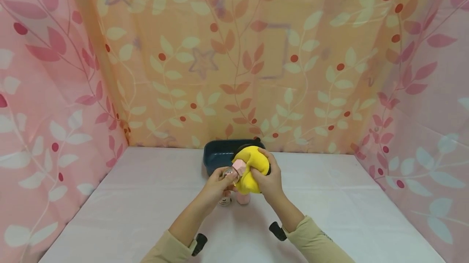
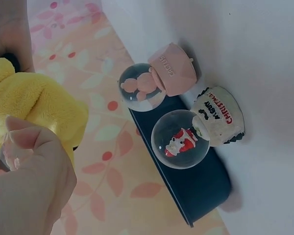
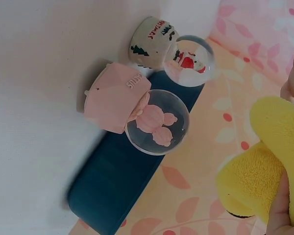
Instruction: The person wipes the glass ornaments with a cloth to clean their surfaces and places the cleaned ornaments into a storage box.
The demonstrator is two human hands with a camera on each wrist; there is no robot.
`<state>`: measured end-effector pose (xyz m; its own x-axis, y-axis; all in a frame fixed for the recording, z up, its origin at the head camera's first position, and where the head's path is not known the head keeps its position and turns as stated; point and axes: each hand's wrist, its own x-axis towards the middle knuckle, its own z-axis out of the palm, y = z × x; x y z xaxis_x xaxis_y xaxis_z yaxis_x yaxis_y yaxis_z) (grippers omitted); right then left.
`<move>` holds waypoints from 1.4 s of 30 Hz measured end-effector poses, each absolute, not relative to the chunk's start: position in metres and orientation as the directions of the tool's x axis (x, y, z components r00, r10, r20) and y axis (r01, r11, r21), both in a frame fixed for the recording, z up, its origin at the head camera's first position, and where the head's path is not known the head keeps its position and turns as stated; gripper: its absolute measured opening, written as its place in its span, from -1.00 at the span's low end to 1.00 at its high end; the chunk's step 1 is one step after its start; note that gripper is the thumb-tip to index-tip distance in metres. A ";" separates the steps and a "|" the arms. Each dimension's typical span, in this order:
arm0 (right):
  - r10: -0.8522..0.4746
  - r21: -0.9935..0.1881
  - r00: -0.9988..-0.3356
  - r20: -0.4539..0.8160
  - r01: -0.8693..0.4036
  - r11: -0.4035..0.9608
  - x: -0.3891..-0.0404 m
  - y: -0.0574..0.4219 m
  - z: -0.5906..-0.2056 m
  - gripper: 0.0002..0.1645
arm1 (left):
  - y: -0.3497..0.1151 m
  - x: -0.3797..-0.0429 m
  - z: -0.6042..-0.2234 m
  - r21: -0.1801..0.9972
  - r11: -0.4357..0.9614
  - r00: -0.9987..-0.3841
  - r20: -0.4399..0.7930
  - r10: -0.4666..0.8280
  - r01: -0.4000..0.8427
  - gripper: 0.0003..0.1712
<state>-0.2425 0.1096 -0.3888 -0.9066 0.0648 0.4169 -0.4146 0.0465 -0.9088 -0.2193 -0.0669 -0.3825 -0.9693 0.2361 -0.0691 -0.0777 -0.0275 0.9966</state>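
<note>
Raised over the table, my left hand (image 1: 213,189) grips a small snow globe by its clear dome (image 1: 229,172), its pink base (image 1: 239,166) tilted up to the right. My right hand (image 1: 271,176) holds a fluffy yellow cloth (image 1: 259,162) with a black edge, bunched against that pink base. In the left wrist view, the left hand (image 2: 34,181) covers most of the held globe. Below the hands stand two more snow globes: a pink cactus one (image 2: 172,71) and a white-based Christmas one (image 2: 219,117) with a red-and-white figure inside.
Behind the two standing globes is a dark blue bin (image 1: 211,159), near the back edge of the white table (image 1: 154,198). Patterned curtains (image 1: 238,59) enclose the back and both sides. Black wrist mounts (image 1: 277,231) sit by the sleeves.
</note>
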 end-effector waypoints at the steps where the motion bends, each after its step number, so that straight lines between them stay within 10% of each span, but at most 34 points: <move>1: 0.068 -0.912 -0.909 0.411 -0.409 0.042 -0.243 0.110 -0.389 -0.30 | -0.067 -0.220 -0.383 0.997 -0.031 -0.969 -0.066 0.237 -0.076 -0.30; 42: -0.064 -0.894 -0.893 0.446 -0.448 0.019 -0.237 0.101 -0.395 -0.13 | -0.067 -0.221 -0.376 0.996 0.091 -0.982 -0.035 0.188 -0.018 -0.22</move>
<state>-0.2374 0.1015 -0.3950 -0.8927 -0.0642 0.4460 -0.4480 0.0194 -0.8938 -0.2212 -0.0668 -0.3759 -0.9816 0.1876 -0.0351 -0.0182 0.0913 0.9957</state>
